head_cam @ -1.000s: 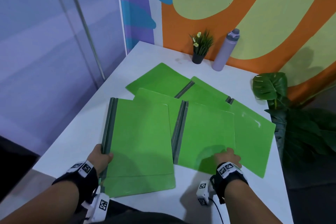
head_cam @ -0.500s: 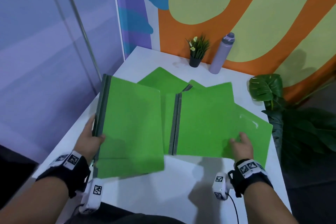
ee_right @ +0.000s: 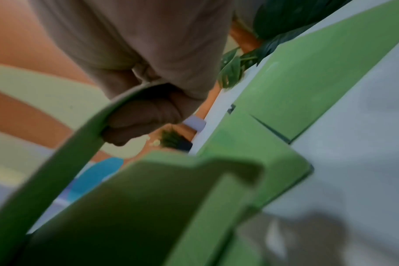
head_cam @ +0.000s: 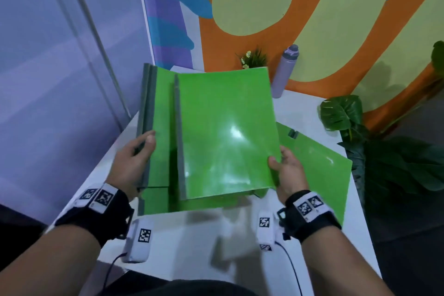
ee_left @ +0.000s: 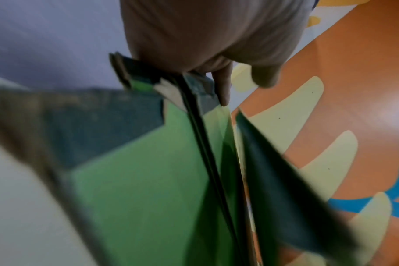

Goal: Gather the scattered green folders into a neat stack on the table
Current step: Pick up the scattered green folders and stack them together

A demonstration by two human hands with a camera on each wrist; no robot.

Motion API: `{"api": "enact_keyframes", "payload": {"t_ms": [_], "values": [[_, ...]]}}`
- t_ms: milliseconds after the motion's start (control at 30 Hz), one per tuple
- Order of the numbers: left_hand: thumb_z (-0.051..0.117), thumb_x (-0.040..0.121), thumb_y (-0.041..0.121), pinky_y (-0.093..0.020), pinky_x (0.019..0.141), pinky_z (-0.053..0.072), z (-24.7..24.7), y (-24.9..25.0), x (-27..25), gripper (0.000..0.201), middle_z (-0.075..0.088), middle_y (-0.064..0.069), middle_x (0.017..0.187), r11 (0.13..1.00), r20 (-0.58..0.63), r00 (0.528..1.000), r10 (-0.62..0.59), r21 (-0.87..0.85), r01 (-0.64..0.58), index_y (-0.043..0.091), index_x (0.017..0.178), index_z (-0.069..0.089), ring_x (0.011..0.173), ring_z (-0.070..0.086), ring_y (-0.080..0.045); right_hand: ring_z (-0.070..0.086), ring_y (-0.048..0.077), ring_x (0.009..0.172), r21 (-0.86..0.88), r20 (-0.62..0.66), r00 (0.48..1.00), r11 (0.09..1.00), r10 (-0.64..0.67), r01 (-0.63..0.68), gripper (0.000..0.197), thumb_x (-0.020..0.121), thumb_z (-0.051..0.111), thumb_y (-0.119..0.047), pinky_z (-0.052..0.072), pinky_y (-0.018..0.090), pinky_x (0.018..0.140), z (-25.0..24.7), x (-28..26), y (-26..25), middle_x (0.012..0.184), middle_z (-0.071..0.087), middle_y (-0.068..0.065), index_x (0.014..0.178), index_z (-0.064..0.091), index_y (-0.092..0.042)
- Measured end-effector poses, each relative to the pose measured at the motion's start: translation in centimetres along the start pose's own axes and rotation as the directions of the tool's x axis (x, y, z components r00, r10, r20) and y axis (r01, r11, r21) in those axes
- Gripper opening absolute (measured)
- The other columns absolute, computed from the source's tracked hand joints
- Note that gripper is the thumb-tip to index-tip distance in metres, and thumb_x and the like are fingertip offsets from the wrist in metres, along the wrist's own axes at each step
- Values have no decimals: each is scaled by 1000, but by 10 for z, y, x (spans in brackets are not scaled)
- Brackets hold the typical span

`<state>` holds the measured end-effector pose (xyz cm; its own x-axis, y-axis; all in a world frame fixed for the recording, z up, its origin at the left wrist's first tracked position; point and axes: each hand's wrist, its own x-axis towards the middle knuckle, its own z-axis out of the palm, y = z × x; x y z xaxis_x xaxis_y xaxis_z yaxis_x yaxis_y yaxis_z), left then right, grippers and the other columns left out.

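Both hands hold green folders with grey spines up off the white table [head_cam: 197,235], tilted toward me. My left hand [head_cam: 134,158] grips the spine side of the rear folders [head_cam: 161,113], thumb on top; the left wrist view shows the fingers [ee_left: 223,90] curled round the grey spines [ee_left: 196,111]. My right hand [head_cam: 286,170] pinches the right edge of the front folder [head_cam: 225,132], which overlaps the left ones; its curved edge [ee_right: 84,136] shows in the right wrist view. More green folders [head_cam: 317,166] lie flat on the table at the right, partly hidden.
A small potted plant [head_cam: 253,59] and a lilac water bottle [head_cam: 284,71] stand at the table's far edge by the painted wall. Large leafy plants [head_cam: 374,146] stand beside the table's right edge. A purple wall runs along the left.
Both hands have lifted their folders off the table and brought them together; the right folder now overlaps the left ones and they tilt up toward me.
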<state>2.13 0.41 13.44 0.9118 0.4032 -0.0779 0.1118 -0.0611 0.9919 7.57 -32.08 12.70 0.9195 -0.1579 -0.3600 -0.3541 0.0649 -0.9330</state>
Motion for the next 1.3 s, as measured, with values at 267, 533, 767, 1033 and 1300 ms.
{"api": "enact_keyframes", "payload": {"t_ms": [267,533,767,1033,1300], "values": [[68,82,-6,-37,98,50,18,-42,-25,56,73,23,100,985,65,983,-174,27,172,28,126,59,96,68,0,48,24,129,-410,105,993,908,-45,85,35,98,46,-19,35,40,111,25,26,77,140,53,3,132,56,-22],[62,85,-9,-35,105,38,-17,-62,-30,67,56,6,128,966,-55,966,-251,43,253,24,141,47,121,51,-19,37,42,131,-917,-115,992,380,49,-125,63,90,51,-44,36,53,107,-31,100,120,150,28,15,147,27,-36],[63,84,-6,-46,116,29,-39,-61,-18,69,48,12,138,964,-92,960,-264,-5,265,27,143,45,127,45,-17,11,46,142,-992,66,982,119,174,46,63,92,48,-47,19,61,114,-16,114,130,161,-5,5,146,17,-54],[63,83,-9,-45,114,31,-35,-66,-5,69,48,6,146,951,-78,951,-299,-103,290,23,142,48,132,45,-22,2,43,144,-965,263,939,59,223,256,61,90,50,-46,25,69,107,-26,37,142,162,-3,-5,140,20,-62],[60,84,-10,-42,115,27,-1,-68,-12,69,45,5,143,936,97,935,-340,-64,347,21,144,44,131,40,-20,31,28,139,-841,148,982,538,121,60,56,96,31,-56,21,49,114,-21,-3,107,153,37,4,144,40,-28]]}}
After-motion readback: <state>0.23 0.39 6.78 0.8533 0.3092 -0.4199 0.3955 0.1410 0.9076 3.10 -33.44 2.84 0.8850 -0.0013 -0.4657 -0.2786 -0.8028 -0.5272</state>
